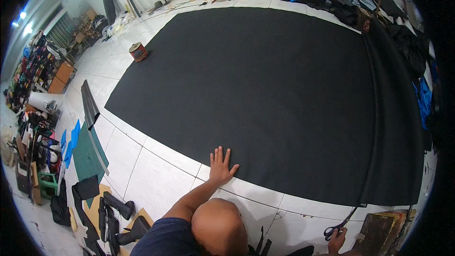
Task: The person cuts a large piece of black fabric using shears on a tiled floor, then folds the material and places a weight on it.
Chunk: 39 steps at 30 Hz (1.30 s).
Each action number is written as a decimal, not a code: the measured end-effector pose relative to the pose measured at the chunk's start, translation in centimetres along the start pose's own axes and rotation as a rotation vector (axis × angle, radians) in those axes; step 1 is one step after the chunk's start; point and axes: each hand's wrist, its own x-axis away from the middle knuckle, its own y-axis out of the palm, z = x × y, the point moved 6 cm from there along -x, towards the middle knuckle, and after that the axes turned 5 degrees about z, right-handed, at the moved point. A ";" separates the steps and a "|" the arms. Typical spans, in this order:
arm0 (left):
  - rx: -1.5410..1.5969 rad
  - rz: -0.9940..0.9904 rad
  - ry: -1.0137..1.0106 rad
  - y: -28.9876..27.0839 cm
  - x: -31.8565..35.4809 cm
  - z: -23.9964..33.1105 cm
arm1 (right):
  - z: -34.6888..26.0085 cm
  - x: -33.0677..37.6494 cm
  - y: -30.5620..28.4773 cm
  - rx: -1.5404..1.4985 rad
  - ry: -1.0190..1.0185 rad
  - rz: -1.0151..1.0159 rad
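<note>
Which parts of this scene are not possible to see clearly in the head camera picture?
- Right hand, holding black-handled scissors: wrist and forearm are cut off by the lower edge.
- Large black fabric sheet: its right part is covered by a folded-over layer, so the edge there is hidden.
- Small items along the far wall: too small to identify.
- Left hand: palm is hidden, pressed flat on the sheet's near edge.

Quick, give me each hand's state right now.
Left hand: open, flat on the black sheet edge.
Right hand: closed on scissors.
</note>
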 end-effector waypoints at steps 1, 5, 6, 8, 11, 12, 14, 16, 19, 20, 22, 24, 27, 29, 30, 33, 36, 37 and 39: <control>-0.003 0.000 -0.003 0.0 -0.2 0.0 | 0.4 -0.3 0.4 -0.023 0.075 -0.004; 0.098 0.084 -0.011 -1.7 -0.6 0.0 | -0.6 -1.5 -0.2 0.051 0.110 0.017; 0.176 0.095 -0.026 -2.2 -1.0 -0.1 | -0.5 -2.3 -0.2 0.054 0.101 -0.002; 0.315 0.140 -0.117 -2.6 -2.2 -1.5 | -1.1 -3.5 -0.7 -0.038 0.018 0.078; 0.108 0.302 -0.174 -3.5 -3.0 -3.2 | -1.8 -6.3 -0.6 -0.149 -0.084 0.022; 0.056 0.250 -0.186 -2.8 -3.1 -3.6 | -1.9 -7.0 -0.4 -0.239 -0.117 -0.034; -0.006 0.189 -0.204 -2.2 -2.8 -4.9 | -4.5 -7.8 -0.3 -0.179 -0.131 -0.028; -0.052 0.131 -0.219 -1.4 -2.2 -5.4 | -5.5 -8.0 -0.2 -0.112 0.013 -0.117; -0.019 0.100 -0.202 -1.4 -4.4 -3.3 | -0.9 -5.6 1.3 -0.135 0.004 0.008; -0.024 0.124 -0.199 -1.6 -4.6 -3.4 | -0.6 -3.6 1.9 0.027 0.241 -0.061; 0.008 0.163 -0.176 -1.3 -4.3 -3.6 | -2.1 0.8 3.2 -0.501 0.227 -0.239; -0.009 0.088 -0.208 -1.2 -4.3 -3.8 | -0.1 3.3 3.2 -0.111 -0.054 -0.206; -0.108 0.134 -0.171 0.0 -4.3 -4.3 | -4.4 3.5 1.6 0.024 0.033 -0.108; -0.063 0.134 -0.170 0.9 -4.0 -3.9 | -3.9 3.6 0.1 0.077 0.046 -0.005; -0.056 0.106 -0.139 1.3 -3.8 -3.6 | -3.6 3.6 -0.1 0.077 0.054 0.065; 0.014 0.111 -0.016 0.8 -3.6 -1.7 | -2.0 3.5 0.1 0.069 0.146 -0.052; 0.050 -0.040 0.287 1.1 -1.3 6.3 | -3.0 2.3 -0.4 -0.027 0.469 -0.127; 0.071 -0.090 0.409 1.1 -0.4 9.4 | -2.2 1.9 -0.6 0.053 0.411 -0.121; 0.091 -0.126 0.524 1.1 0.9 13.1 | -2.0 1.7 -0.3 0.057 0.332 -0.096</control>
